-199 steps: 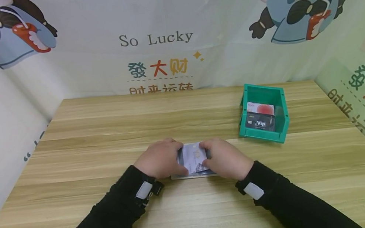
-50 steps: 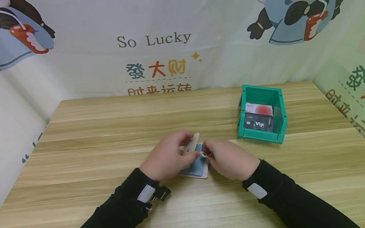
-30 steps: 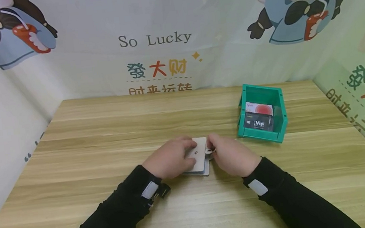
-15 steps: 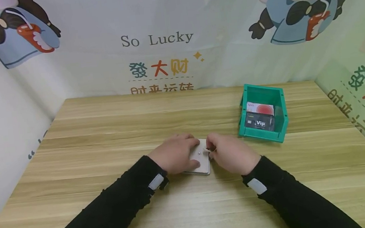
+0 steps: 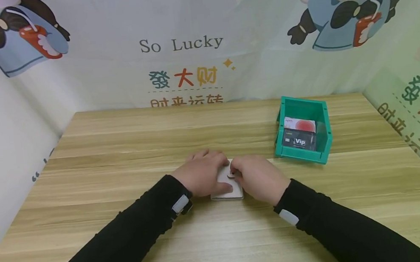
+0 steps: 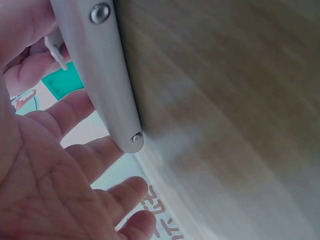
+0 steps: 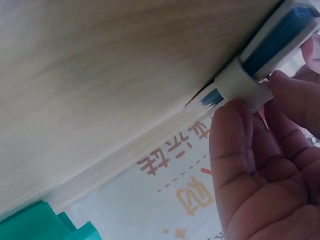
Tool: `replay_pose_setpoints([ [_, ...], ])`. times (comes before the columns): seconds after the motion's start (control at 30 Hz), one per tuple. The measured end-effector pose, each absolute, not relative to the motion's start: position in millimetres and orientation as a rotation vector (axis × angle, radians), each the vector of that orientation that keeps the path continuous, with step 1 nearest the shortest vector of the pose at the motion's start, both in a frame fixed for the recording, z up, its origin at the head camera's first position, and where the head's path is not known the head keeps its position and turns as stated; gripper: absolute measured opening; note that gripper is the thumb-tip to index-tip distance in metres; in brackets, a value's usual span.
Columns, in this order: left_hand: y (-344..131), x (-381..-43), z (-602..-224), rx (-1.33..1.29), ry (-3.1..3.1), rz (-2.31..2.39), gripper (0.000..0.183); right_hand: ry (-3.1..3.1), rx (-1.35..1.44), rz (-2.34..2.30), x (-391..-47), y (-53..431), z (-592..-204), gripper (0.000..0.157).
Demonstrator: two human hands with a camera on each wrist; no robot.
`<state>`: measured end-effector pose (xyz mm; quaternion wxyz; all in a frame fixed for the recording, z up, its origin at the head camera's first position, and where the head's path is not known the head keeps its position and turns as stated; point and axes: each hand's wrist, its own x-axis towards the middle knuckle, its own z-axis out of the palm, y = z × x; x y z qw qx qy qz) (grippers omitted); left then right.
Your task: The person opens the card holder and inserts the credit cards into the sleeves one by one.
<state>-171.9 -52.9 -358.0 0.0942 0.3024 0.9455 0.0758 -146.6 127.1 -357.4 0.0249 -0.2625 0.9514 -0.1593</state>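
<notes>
A small off-white card holder (image 5: 227, 195) lies folded on the table between both hands. My left hand (image 5: 204, 173) grips it from the left, with thumb and index finger at its top. In the left wrist view the card holder (image 6: 100, 70) shows its rounded spine with metal studs. My right hand (image 5: 260, 180) pinches the closure strap (image 7: 239, 86), which wraps round the holder's right side onto its top. Blue card sleeves (image 7: 280, 42) show between the covers in the right wrist view. The strap's tip is partly hidden by the fingers.
A green bin (image 5: 305, 157) stands at the back right of the wooden table (image 5: 119, 144). Inside it lie a dark Vip card (image 5: 298, 139) and a red-and-white card (image 5: 300, 124). A printed cloth (image 5: 179, 19) hangs behind the table.
The holder, loaded with a pale card earlier, has been folded over from the left and pressed flat. My right hand has brought the strap up and leftward over the top cover.
</notes>
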Motion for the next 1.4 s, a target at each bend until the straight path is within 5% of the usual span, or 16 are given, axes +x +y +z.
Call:
replay_pose_setpoints([
  [0.8, -51.7, -170.4, -359.2, 0.833, 2.778, 0.249, 0.062, 2.934, -1.312, -0.085, -146.8, 130.1, -358.6, 0.020],
  [1.4, -51.5, -170.1, -361.0, 0.831, 2.789, 0.267, 0.061, 2.899, -1.355, -0.069, -147.8, 129.6, -357.8, 0.015],
])
